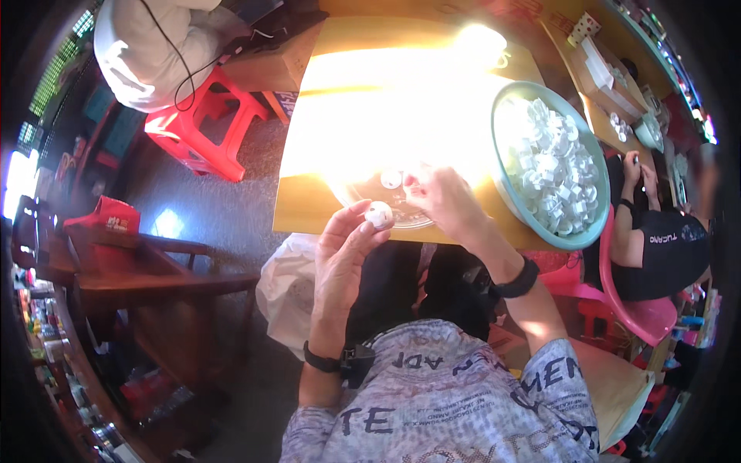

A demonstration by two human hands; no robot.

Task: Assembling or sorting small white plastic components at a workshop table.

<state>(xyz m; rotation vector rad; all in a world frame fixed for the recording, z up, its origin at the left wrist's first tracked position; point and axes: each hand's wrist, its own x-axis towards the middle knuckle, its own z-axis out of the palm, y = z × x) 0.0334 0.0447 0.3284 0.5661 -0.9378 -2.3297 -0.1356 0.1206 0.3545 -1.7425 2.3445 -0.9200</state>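
Note:
My left hand [343, 247] is raised near the table's front edge and pinches a small white round plastic part [379, 214] between thumb and fingertips. My right hand [441, 202] hovers over a round metal tray [401, 217] on the wooden table [302, 202], fingers curled; glare hides whether it grips anything. A second white round piece [391, 179] lies on the tray just left of that hand. To the right stands a teal basin [594, 174] heaped with several white plastic parts [554, 168].
Another person in a black shirt [664, 251] sits at right on a pink plastic chair [637, 309]. A red plastic stool [204, 131] and a person in white stand at top left. A dark wooden bench [147, 266] is at left, a white bag [289, 289] under the table.

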